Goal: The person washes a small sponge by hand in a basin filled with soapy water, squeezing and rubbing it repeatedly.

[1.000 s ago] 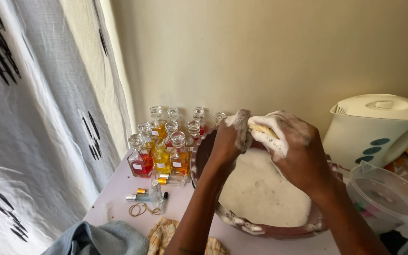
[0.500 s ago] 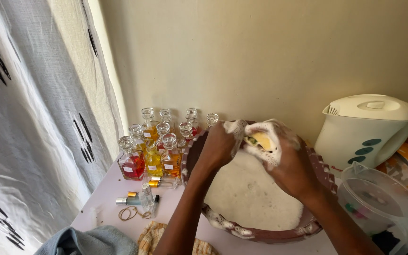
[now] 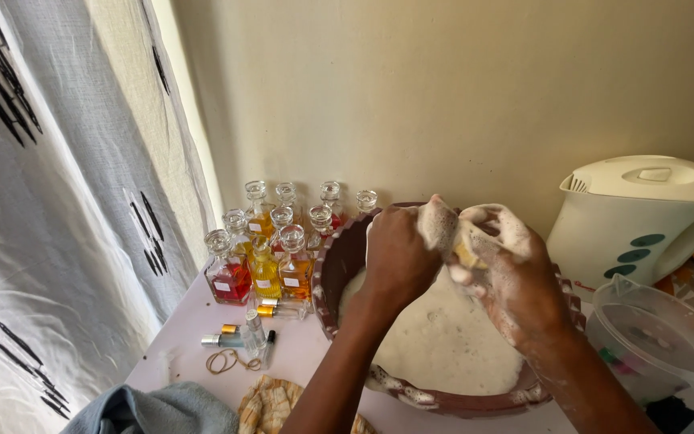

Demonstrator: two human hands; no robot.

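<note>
Both hands now sit closer together vs 0.5 s ago. Left hand [image 3: 399, 257] pinches a sudsy cloth [image 3: 437, 223]; right hand [image 3: 516, 273] is closed on its yellow part, over the foamy maroon basin [image 3: 339, 265]. Rubbing looks underway. 10-ish glass bottles [image 3: 271, 249] stand just beside the basin.

A small yellow sponge [image 3: 466, 254], thick with white suds, sat squeezed between both soapy hands, mostly hidden. It was held above the far rim of a round maroon plastic basin [image 3: 459, 399] full of foamy water, near the desk's back edge.
</note>
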